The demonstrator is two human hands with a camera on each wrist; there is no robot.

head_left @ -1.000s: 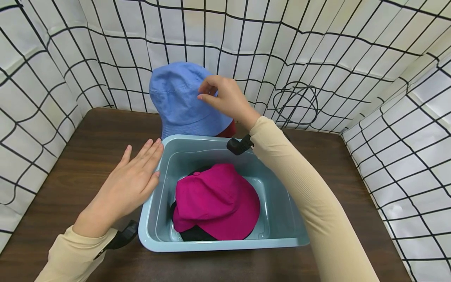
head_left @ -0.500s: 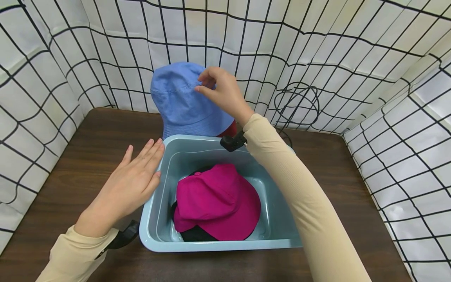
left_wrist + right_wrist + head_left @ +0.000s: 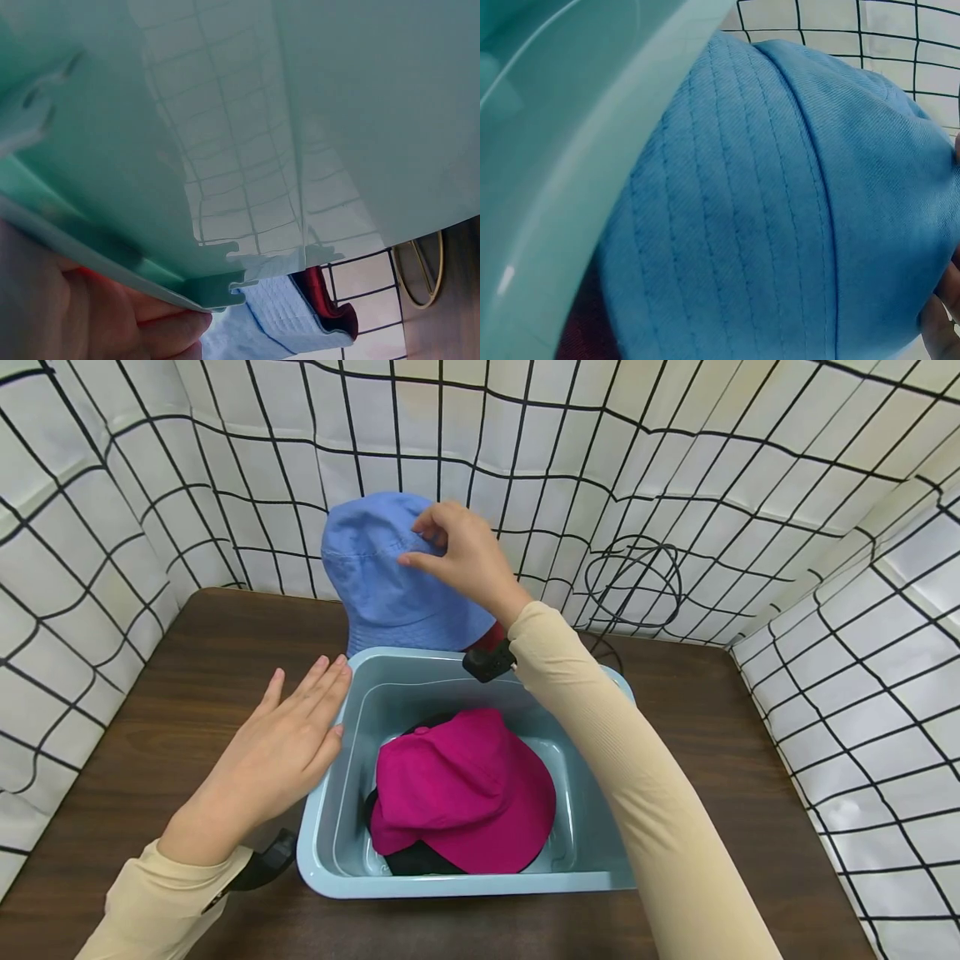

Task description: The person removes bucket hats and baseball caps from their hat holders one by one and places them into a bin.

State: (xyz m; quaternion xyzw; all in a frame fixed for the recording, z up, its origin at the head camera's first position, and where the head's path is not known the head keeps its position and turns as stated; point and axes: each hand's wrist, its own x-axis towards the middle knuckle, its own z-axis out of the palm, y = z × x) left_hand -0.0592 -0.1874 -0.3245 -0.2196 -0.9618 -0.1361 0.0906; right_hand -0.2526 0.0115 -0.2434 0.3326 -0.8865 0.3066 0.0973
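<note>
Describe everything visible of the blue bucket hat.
The blue bucket hat looks like woven cloth, with a rounded, creased crown and a brim stitched in parallel rows. It sits crown up behind the tub, whose rim partly covers the brim. A dark red item peeks out below. The right hand is at the crown; contact is unclear.

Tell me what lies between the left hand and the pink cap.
The tub's left wall and a sliver of something black, in the head view.

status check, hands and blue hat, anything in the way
Left hand against tub, left side. Right hand at blue hat, grip unclear. Possible snag: tub stands in front of blue hat.
</note>
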